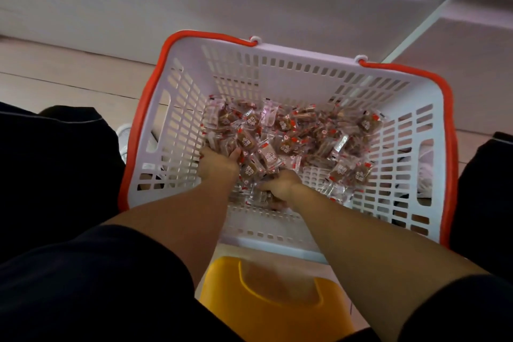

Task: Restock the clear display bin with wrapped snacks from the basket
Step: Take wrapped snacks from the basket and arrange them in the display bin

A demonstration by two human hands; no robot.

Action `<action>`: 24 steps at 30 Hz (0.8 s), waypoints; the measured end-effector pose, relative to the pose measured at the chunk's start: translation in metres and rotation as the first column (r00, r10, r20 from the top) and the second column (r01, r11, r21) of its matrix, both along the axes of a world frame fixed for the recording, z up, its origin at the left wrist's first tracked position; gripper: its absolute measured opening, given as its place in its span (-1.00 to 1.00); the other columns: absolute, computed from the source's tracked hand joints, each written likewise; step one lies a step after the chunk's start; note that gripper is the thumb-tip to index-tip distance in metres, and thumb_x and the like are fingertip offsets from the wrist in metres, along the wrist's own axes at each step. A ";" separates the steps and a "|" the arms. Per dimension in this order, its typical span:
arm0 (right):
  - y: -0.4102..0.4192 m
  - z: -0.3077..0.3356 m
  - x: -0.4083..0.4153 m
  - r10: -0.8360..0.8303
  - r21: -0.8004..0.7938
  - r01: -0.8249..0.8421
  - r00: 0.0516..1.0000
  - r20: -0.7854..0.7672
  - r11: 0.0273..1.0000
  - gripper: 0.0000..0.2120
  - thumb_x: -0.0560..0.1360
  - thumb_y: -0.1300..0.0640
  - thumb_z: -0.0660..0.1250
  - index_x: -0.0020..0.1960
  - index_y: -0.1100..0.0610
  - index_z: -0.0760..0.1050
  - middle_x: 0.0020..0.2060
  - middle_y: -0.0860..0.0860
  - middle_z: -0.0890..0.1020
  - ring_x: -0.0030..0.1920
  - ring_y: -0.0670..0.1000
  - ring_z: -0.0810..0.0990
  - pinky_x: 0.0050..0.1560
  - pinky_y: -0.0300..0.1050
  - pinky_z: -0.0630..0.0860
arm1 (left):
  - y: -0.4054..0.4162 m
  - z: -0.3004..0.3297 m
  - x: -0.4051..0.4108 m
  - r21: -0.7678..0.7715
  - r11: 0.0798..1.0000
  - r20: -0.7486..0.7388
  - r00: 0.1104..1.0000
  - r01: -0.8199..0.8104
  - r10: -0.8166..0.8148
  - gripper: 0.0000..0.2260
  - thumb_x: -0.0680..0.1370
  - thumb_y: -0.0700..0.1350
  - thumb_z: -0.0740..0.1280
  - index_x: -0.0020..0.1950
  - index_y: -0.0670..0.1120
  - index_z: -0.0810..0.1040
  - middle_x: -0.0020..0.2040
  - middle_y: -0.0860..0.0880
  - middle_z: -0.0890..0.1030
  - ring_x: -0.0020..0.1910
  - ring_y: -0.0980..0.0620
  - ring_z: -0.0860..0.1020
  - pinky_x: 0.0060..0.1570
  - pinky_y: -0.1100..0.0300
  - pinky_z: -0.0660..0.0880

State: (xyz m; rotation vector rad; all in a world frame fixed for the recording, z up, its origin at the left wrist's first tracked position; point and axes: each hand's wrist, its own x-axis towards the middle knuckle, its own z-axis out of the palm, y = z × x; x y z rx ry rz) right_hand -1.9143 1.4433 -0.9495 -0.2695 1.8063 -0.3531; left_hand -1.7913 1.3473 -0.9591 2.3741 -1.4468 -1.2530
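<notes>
Both hands, left hand (219, 164) and right hand (280, 186), are grabbing wrapped snacks (288, 136) at the basket's (277, 58) 6 o'clock; slippery wrappers could spill from overfull fists.

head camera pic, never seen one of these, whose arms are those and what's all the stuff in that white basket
There is no machine here. The picture comes from a camera worn on a person's head, looking forward and down, so the two bare arms reaching in from the bottom are the wearer's own.

In front of them stands a white slotted basket with a red rim and handles. Its bottom is covered with small wrapped snacks: brownish pieces in clear wrappers with red and white print.

Both hands are down among the snacks. The left hand has its fingers dug into the pile, and the right hand is curled over a bunch of wrappers, apparently gathering a handful. How firmly either holds is hard to tell.

Below the basket is a yellow plastic stool. The dark shapes at the sides are the person's clothing. The display bin is not in view.
</notes>
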 end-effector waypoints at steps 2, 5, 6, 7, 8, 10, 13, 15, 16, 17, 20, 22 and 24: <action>0.001 0.002 0.002 -0.040 -0.031 0.042 0.998 0.044 0.999 -0.64 0.39 0.16 0.57 0.13 0.22 0.58 -0.02 0.13 0.68 -0.11 0.11 0.69 -0.24 0.00 0.67 | 0.001 0.000 0.000 -0.011 0.999 -0.009 0.999 0.032 -0.032 -0.39 0.46 0.14 0.44 0.35 -0.16 0.32 0.20 -0.22 0.56 0.21 -0.28 0.52 0.19 -0.18 0.48; 0.002 0.005 0.004 -0.053 -0.057 0.060 0.992 0.112 0.997 -0.79 0.42 0.21 0.55 -0.04 0.17 0.54 -0.26 0.02 0.66 -0.30 0.00 0.67 -0.13 0.08 0.69 | 0.001 0.005 -0.001 -0.014 0.999 -0.068 0.997 0.035 -0.036 -0.51 0.50 0.09 0.41 0.28 -0.15 0.37 0.15 -0.20 0.59 0.18 -0.27 0.53 0.17 -0.17 0.49; 0.001 0.009 0.004 -0.075 -0.045 0.083 0.986 0.150 0.996 -0.80 0.42 0.23 0.54 -0.11 0.16 0.51 -0.38 -0.01 0.63 -0.44 -0.06 0.63 -0.23 0.02 0.69 | 0.000 0.007 -0.001 -0.018 0.998 -0.055 0.997 0.057 -0.058 -0.54 0.51 0.09 0.40 0.26 -0.17 0.40 0.14 -0.20 0.60 0.17 -0.27 0.54 0.17 -0.15 0.49; 0.001 0.014 0.003 -0.094 -0.035 0.102 0.980 0.175 0.994 -0.79 0.43 0.25 0.54 -0.14 0.16 0.49 -0.43 -0.01 0.60 -0.53 -0.08 0.59 -0.33 -0.03 0.67 | 0.000 0.010 0.000 -0.019 0.996 -0.031 0.995 0.090 -0.090 -0.56 0.52 0.10 0.38 0.23 -0.18 0.43 0.11 -0.21 0.61 0.15 -0.26 0.55 0.15 -0.11 0.49; 0.001 0.018 0.002 -0.102 -0.034 0.110 0.978 0.181 0.993 -0.78 0.42 0.26 0.54 -0.15 0.17 0.49 -0.41 0.01 0.59 -0.54 -0.08 0.58 -0.38 -0.06 0.66 | 0.000 0.014 0.001 -0.010 0.993 -0.015 0.993 0.115 -0.115 -0.57 0.53 0.12 0.36 0.18 -0.20 0.46 0.09 -0.21 0.61 0.12 -0.25 0.56 0.13 -0.07 0.50; 0.003 0.026 -0.003 -0.115 -0.049 0.124 0.981 0.157 0.991 -0.78 0.41 0.29 0.54 -0.16 0.16 0.48 -0.32 0.06 0.59 -0.46 -0.04 0.59 -0.44 -0.14 0.62 | 0.000 0.024 0.002 0.031 0.990 -0.027 0.991 0.134 -0.133 -0.57 0.53 0.16 0.35 0.08 -0.21 0.52 0.02 -0.22 0.62 0.06 -0.23 0.58 0.10 -0.05 0.52; 0.010 0.040 -0.017 -0.134 -0.061 0.142 0.984 0.119 0.988 -0.77 0.43 0.30 0.52 -0.17 0.16 0.46 -0.25 0.09 0.59 -0.30 0.00 0.58 -0.33 -0.15 0.62 | 0.000 0.040 0.004 0.168 0.960 -0.070 0.974 0.226 -0.217 -0.57 0.55 0.12 0.35 0.08 -0.27 0.54 -0.06 -0.21 0.63 -0.06 -0.16 0.60 0.02 -0.05 0.57; 0.016 0.057 -0.030 -0.135 -0.027 0.143 0.974 0.182 0.989 -0.80 0.45 0.33 0.48 -0.14 0.18 0.46 -0.20 0.09 0.61 -0.17 0.03 0.61 -0.11 -0.06 0.65 | 0.000 0.057 0.004 0.336 0.898 -0.206 0.952 0.286 -0.226 -0.69 0.59 0.05 0.32 0.03 -0.22 0.57 -0.24 -0.13 0.61 -0.31 -0.04 0.58 -0.28 0.11 0.58; 0.017 0.067 -0.037 -0.128 -0.017 0.136 0.964 0.234 0.991 -0.81 0.46 0.35 0.46 -0.11 0.19 0.46 -0.18 0.09 0.62 -0.10 0.04 0.62 -0.04 -0.02 0.66 | 0.001 0.068 0.004 0.411 0.852 -0.281 0.934 0.323 -0.219 -0.75 0.59 0.03 0.32 -0.01 -0.17 0.57 -0.32 -0.08 0.59 -0.41 0.02 0.55 -0.40 0.20 0.52; 0.017 0.079 -0.045 -0.114 -0.027 0.127 0.950 0.291 0.992 -0.82 0.47 0.37 0.44 -0.07 0.20 0.47 -0.14 0.09 0.64 -0.05 0.05 0.64 -0.02 -0.01 0.66 | 0.001 0.079 0.002 0.448 0.809 -0.351 0.907 0.380 -0.231 -0.76 0.59 0.04 0.32 -0.03 -0.14 0.57 -0.35 -0.05 0.59 -0.46 0.05 0.55 -0.46 0.24 0.49; 0.007 0.125 -0.073 0.004 -0.167 0.070 0.915 0.404 0.984 -0.79 0.49 0.41 0.39 0.07 0.21 0.49 -0.05 0.12 0.67 -0.01 0.06 0.67 -0.01 0.00 0.67 | -0.002 0.116 -0.016 0.359 0.748 -0.513 0.787 0.559 -0.342 -0.70 0.54 0.14 0.35 0.06 -0.07 0.58 -0.29 -0.07 0.67 -0.42 0.04 0.57 -0.47 0.26 0.46; -0.004 0.169 -0.094 0.138 -0.284 -0.032 0.923 0.360 0.958 -0.78 0.50 0.41 0.38 0.06 0.18 0.50 -0.13 0.04 0.68 -0.07 -0.01 0.68 0.01 -0.01 0.66 | -0.009 0.151 -0.034 0.222 0.734 -0.575 0.694 0.641 -0.433 -0.64 0.47 0.23 0.39 0.03 -0.04 0.61 -0.31 -0.07 0.67 -0.46 0.05 0.57 -0.50 0.27 0.42; -0.013 0.220 -0.116 0.248 -0.380 -0.133 0.930 0.273 0.916 -0.77 0.49 0.43 0.37 0.06 0.18 0.50 -0.24 -0.02 0.69 -0.16 -0.05 0.69 -0.09 -0.06 0.69 | -0.020 0.191 -0.054 0.083 0.704 -0.601 0.599 0.705 -0.529 -0.54 0.36 0.32 0.42 -0.04 -0.06 0.67 -0.27 -0.09 0.68 -0.46 0.02 0.58 -0.42 0.21 0.47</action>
